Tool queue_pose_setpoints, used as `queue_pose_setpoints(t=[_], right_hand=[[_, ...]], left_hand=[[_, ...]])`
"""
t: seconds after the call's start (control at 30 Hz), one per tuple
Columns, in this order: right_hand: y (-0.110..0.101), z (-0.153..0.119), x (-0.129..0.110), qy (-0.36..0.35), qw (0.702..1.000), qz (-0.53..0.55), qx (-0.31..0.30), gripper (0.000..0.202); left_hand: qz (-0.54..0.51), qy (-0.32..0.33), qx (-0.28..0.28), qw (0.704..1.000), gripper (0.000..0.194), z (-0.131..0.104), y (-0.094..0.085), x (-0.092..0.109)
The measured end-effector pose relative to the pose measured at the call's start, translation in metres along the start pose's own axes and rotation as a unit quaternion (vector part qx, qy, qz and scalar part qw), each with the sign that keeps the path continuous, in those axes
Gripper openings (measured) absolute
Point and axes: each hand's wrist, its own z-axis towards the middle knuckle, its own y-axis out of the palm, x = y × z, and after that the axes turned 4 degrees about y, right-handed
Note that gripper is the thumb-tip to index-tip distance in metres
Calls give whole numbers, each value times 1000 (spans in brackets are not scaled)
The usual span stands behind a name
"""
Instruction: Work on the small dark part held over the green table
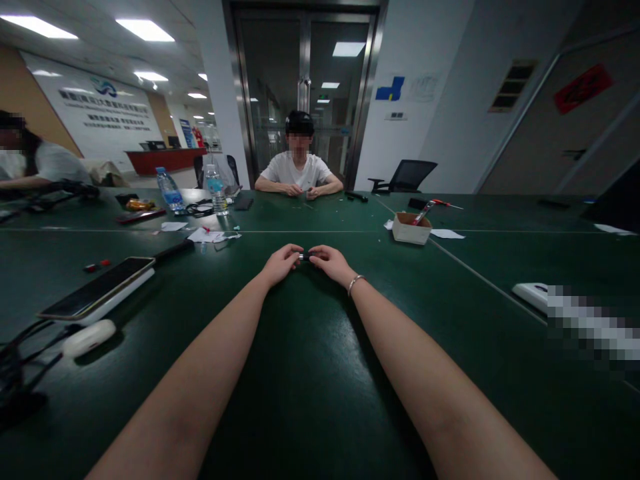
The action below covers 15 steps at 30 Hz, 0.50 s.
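Note:
Both arms reach forward over the green table, and the hands meet at its middle. A small dark piece with a silver band (305,256) lies between my fingertips; its kind is too small to make out. The silver end is pinched by my left hand (281,265), fingers closed. On the dark end are the closed fingers of my right hand (331,263), which has a bracelet (355,285) at the wrist. The fingertips partly cover the piece.
To the left lie a phone (100,287) on a white box, a white rounded case (90,339) and cables. Bottles (170,190) and papers stand further back. At right are a small box (411,229) with tools and a white device (533,295). A person (300,170) sits opposite.

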Motion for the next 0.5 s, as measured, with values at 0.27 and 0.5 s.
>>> queue_pose_setpoints(t=[0.27,0.5], right_hand=[[0,-2,-2,1,1000,1,-1,22],[0,0,0,0,1000,-12,7,23]], left_hand=[[7,-3,-10,1000,31,-1,0,3],[28,-2,-18,999,32,-2,-1,3]])
